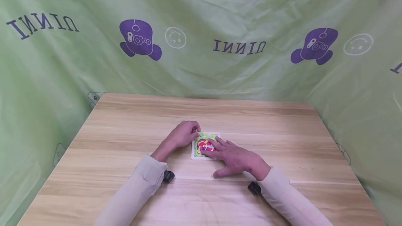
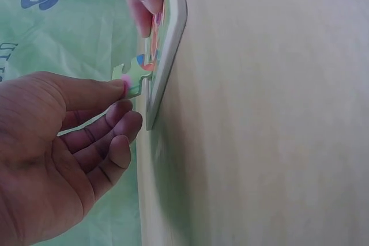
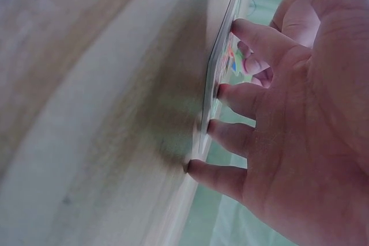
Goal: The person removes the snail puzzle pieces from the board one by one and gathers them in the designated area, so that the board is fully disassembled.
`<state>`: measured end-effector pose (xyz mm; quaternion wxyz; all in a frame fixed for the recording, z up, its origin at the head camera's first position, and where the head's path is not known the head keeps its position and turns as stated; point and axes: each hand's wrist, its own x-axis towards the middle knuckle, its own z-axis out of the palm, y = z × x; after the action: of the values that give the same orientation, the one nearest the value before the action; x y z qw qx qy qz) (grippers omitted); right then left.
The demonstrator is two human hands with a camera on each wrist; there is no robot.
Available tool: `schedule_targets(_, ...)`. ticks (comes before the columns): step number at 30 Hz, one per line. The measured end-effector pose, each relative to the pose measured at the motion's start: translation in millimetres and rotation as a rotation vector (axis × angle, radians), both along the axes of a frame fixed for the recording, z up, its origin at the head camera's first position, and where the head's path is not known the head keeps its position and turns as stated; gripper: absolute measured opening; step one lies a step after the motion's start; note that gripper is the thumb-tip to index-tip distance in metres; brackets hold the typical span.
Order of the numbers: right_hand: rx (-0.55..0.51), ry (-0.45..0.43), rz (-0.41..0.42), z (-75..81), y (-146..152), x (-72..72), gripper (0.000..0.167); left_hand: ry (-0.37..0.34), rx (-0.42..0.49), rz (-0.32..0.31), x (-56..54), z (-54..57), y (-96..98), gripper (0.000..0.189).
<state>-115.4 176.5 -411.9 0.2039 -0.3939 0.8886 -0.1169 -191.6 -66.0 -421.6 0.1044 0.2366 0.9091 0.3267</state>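
A small jigsaw puzzle board point(image 1: 194, 157) with a white border and a colourful picture lies flat on the wooden table. At its far left corner is my left hand point(image 1: 185, 133). In the left wrist view, the thumb and fingers pinch a light green puzzle piece point(image 2: 134, 80) with a pink patch, tilted up over the board's edge. My right hand point(image 1: 237, 158) spreads over the board's right side and partly covers the picture. In the right wrist view, several straight fingers point(image 3: 233, 93) touch the board, and the little fingertip reaches the table beside it.
The light wooden table point(image 1: 267, 121) extends around the board on all sides. Behind and beside it hangs a green curtain point(image 1: 201, 72) with purple figures and lettering. Dark wrist devices point(image 1: 168, 176) sit under both sleeve cuffs.
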Motion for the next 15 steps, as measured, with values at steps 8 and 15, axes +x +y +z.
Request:
schedule_targets(8,0.008,-0.003,-0.001,-1.5,-0.1,-0.2,0.080,-0.005,-0.005,0.006,-0.7,-0.8,-1.6,0.010)
schedule_targets(15,0.016,0.005,0.003,-0.6,-0.4,-0.1,0.081,0.022,0.000,0.015,-0.8,0.0,-3.9,0.010)
